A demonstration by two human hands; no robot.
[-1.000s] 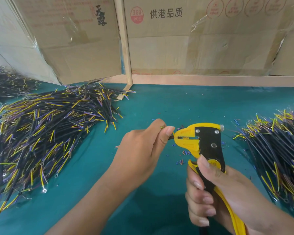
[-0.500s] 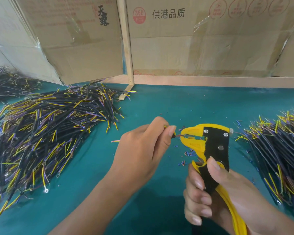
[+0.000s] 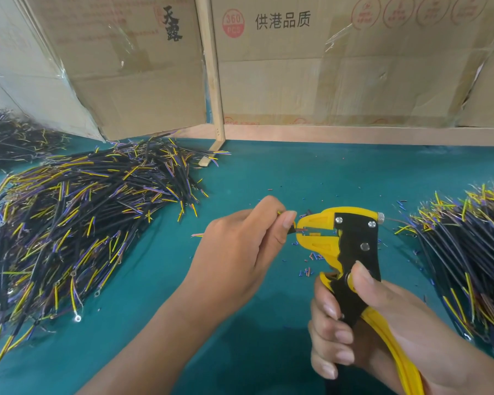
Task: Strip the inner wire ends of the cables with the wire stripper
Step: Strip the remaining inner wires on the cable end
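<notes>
The left hand pinches a cable between thumb and forefinger, its wire ends in the yellow jaws of the wire stripper; the right hand grips the stripper's handles above the teal surface; cable piles lie left and right.

Only the person's two forearms and hands are visible, entering from the near edge of the scene. Both are bare: no sleeves, gloves, rings, watch or bracelets show anywhere on them. The left hand is seen from the back, with its knuckles and one short, unpainted thumbnail showing. The right hand shows several fingernails, all short, rounded and unpainted. The left forearm runs bare to the near edge; little of the right forearm is visible.
</notes>
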